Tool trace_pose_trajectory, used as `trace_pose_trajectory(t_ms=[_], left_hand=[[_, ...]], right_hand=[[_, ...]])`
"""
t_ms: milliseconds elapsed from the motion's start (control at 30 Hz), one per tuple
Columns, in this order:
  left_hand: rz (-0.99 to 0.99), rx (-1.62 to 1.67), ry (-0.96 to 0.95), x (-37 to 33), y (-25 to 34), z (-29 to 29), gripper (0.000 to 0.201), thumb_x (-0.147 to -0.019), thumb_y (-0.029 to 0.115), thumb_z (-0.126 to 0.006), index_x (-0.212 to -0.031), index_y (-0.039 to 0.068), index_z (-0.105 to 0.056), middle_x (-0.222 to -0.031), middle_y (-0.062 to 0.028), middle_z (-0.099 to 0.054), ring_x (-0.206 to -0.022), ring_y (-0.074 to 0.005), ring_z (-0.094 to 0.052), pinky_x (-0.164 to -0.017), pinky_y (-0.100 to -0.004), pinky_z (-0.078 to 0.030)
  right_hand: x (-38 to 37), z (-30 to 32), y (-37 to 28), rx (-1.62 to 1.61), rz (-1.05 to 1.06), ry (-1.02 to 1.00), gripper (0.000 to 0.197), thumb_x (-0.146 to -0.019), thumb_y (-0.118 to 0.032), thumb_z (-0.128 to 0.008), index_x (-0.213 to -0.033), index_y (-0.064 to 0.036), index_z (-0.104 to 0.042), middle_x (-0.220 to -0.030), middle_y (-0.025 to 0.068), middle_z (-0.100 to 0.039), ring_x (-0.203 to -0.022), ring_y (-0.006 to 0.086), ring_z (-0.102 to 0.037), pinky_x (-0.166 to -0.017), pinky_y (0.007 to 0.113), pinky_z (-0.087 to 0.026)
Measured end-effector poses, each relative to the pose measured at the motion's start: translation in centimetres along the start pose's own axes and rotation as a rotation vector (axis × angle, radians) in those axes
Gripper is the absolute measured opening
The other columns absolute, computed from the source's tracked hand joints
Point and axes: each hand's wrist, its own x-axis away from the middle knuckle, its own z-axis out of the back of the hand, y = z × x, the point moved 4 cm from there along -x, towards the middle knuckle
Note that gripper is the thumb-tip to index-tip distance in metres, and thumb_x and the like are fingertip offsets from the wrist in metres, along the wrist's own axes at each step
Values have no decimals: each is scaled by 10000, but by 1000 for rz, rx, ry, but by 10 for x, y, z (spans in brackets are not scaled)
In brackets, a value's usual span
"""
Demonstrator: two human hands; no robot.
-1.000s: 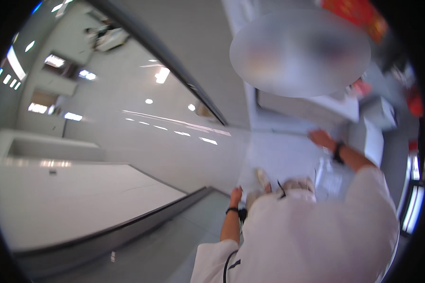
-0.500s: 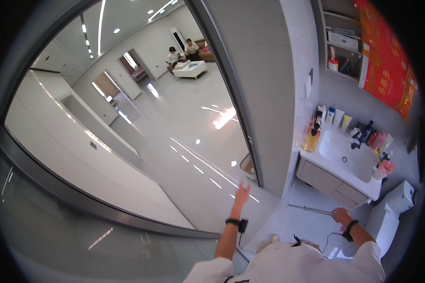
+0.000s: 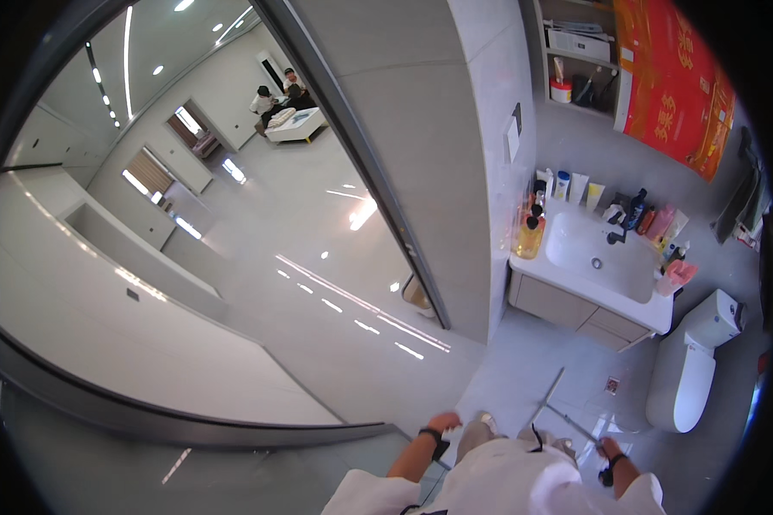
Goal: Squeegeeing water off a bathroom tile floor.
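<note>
My right hand (image 3: 608, 447), low at the right, is closed around the handle of a floor squeegee (image 3: 567, 417). Its thin pole slants away to the left and meets a narrow crossbar in a T shape at the bathroom floor (image 3: 511, 369). My left hand (image 3: 443, 421) hangs at my left side near the doorway, with nothing visible in it. Its fingers look loosely apart, though they are small in the picture. A dark band circles each wrist. My shoes are partly visible between the hands.
A washbasin cabinet (image 3: 558, 302) crowded with bottles and tubes stands ahead right, beside a white toilet (image 3: 687, 382). A floor drain (image 3: 611, 386) lies before them. The dark door frame (image 3: 361, 163) opens onto a room with two seated people near a low white table (image 3: 294, 129).
My left hand has drawn back from its outstretched place toward my body. My right hand has moved lower with the squeegee, whose crossbar now shows. The view has turned right.
</note>
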Motion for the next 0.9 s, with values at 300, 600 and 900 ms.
trace_pose_trajectory(t_ms=[300,600,900], left_hand=[[428,39,-198,46,-135,-132,236,-861,242,-485,-755,61,-593,-651,-28,-554,-476,-150,-469,-407,-311,-375],[136,-265,242,-4,-80,-69,321,-840,296,-456,-773,45,-644,-686,-114,-640,-617,-259,-619,-575,-392,-490],[-185,-483,429,-10,-45,-91,221,-837,164,-437,-857,58,-629,-891,-157,-644,-842,-326,-612,-745,-435,-491]], right_hand=[[112,-32,-53,129,-351,-80,334,-688,-198,-619,-980,-36,-626,-999,226,-635,-1000,382,-593,-885,444,-477],[-32,89,-162,735,-173,37,223,-790,-215,-551,-939,-130,-693,-994,95,-675,-969,262,-639,-791,394,-513],[-84,127,-268,648,40,-101,392,-740,-220,-545,-1101,-96,-630,-1054,181,-641,-1029,350,-594,-869,475,-472]])
